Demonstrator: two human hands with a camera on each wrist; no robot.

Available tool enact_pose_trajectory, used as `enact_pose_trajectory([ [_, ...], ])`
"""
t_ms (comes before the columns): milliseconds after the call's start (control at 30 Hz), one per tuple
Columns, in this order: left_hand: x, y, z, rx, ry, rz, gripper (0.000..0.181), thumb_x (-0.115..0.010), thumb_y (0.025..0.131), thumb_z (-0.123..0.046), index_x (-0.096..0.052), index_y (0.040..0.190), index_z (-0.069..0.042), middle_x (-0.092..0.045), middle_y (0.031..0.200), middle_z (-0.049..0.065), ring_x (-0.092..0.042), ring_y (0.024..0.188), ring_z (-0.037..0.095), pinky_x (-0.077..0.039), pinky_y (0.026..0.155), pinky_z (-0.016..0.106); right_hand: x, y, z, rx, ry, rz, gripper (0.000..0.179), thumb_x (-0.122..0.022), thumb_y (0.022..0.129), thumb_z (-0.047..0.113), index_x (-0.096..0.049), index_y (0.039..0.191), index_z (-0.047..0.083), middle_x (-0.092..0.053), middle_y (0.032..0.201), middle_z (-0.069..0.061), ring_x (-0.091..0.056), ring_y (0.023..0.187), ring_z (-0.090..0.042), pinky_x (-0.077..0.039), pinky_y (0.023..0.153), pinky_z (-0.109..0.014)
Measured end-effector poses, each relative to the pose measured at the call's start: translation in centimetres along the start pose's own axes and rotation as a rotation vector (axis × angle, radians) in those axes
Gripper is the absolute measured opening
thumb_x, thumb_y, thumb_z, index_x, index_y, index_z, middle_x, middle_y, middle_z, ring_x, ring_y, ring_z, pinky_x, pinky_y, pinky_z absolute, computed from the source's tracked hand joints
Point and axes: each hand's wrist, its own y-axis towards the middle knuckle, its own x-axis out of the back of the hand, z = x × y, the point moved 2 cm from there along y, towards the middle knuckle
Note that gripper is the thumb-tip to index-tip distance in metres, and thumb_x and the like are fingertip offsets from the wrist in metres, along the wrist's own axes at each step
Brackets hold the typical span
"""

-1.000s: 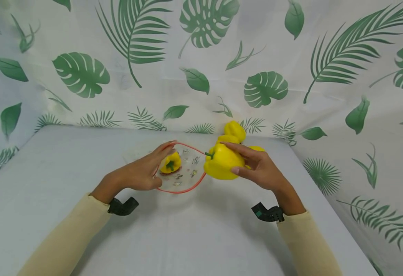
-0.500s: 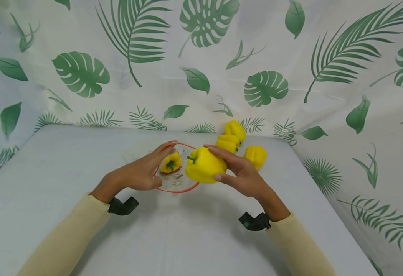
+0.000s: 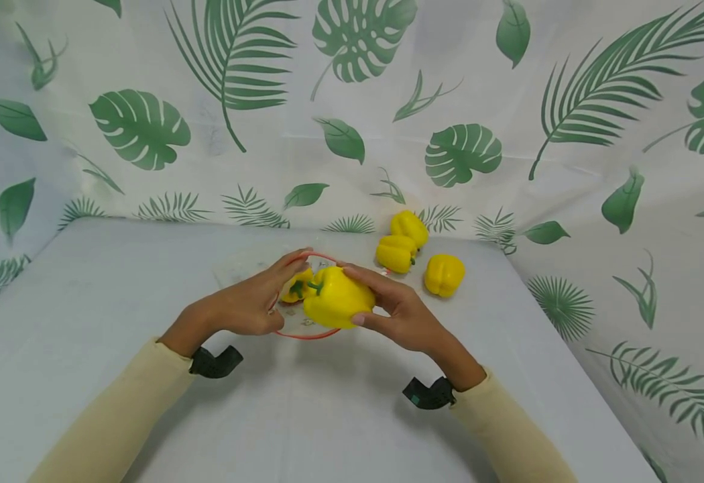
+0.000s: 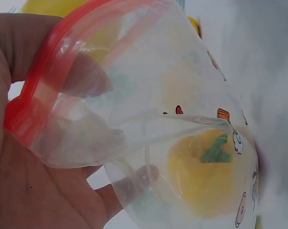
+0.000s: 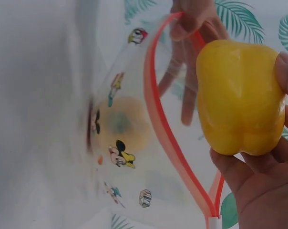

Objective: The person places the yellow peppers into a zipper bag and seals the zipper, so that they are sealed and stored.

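Note:
My left hand [image 3: 240,305] holds a clear zip bag [image 5: 158,188] by one side of its red-edged mouth, which gapes toward the right. Cartoon prints dot the plastic. Inside the bag lies a yellow bell pepper [image 4: 196,176] with a green stem. My right hand [image 3: 400,314] grips a second yellow bell pepper [image 3: 338,298] between thumb and fingers, stem pointing left. That pepper is at the bag's mouth and, in the head view, covers part of the bag and of the pepper inside. Whether it touches the red rim I cannot tell.
Three more yellow peppers sit at the back right of the white table [image 3: 328,416]: one by the wall [image 3: 409,227], one just in front of it [image 3: 395,253], and one farther right [image 3: 444,275]. A leaf-print curtain [image 3: 376,168] hangs behind and beside the table.
My right hand has carried its pepper leftward and slightly down to the bag's mouth, uncovering the peppers at the back right. My left hand has stayed nearly still on the bag.

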Motion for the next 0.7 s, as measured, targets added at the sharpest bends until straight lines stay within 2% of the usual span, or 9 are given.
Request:
enact_pose_trajectory([
  [233,0.0,0.0,0.1,-0.055,0.013,-0.027,0.092,-0.053,0.073,-0.001,-0.012,0.155,-0.003,0.003,0.162,0.000,-0.019,0.143,0.025,-0.028,0.110,0.050,-0.8,0.2,-0.9,-0.018,-0.084,0.006,0.064,-0.067,0.088,-0.001,-0.041,0.146,0.002,-0.042,0.149,-0.010,-0.048,0.126,-0.026,-0.042,0.101,-0.037],
  [367,-0.1,0.0,0.1,-0.049,0.004,-0.012,0.091,-0.052,0.074,-0.001,-0.011,0.155,-0.004,0.005,0.162,-0.003,-0.019,0.142,0.023,-0.030,0.109,0.048,-1.4,0.6,0.0,-0.025,-0.126,0.010,0.056,-0.067,0.086,-0.007,-0.048,0.139,-0.006,-0.048,0.142,-0.018,-0.052,0.122,-0.028,-0.046,0.097,-0.037],
  [500,-0.1,0.1,0.1,-0.052,0.019,-0.008,0.092,-0.052,0.073,-0.001,-0.011,0.155,-0.002,0.006,0.162,-0.003,-0.014,0.144,0.023,-0.024,0.112,0.049,-1.7,0.9,0.8,-0.027,-0.188,-0.006,0.051,-0.067,0.083,-0.011,-0.052,0.131,-0.012,-0.050,0.137,-0.025,-0.052,0.123,-0.033,-0.049,0.093,-0.038],
  [600,-0.1,0.1,0.0,-0.060,0.025,-0.010,0.093,-0.053,0.072,-0.001,-0.011,0.155,-0.001,0.005,0.162,0.000,-0.015,0.144,0.024,-0.024,0.111,0.050,-1.5,0.8,-0.2,-0.046,-0.237,-0.023,0.053,-0.068,0.083,-0.009,-0.052,0.133,-0.010,-0.051,0.138,-0.022,-0.050,0.125,-0.032,-0.051,0.090,-0.036],
  [700,-0.1,0.1,0.0,-0.054,0.024,-0.009,0.093,-0.053,0.072,-0.001,-0.011,0.155,-0.002,0.004,0.162,0.000,-0.015,0.144,0.023,-0.025,0.111,0.050,-1.2,0.6,-1.6,-0.074,-0.284,-0.020,0.055,-0.070,0.085,-0.003,-0.053,0.137,-0.003,-0.050,0.142,-0.013,-0.045,0.131,-0.027,-0.051,0.086,-0.032],
])
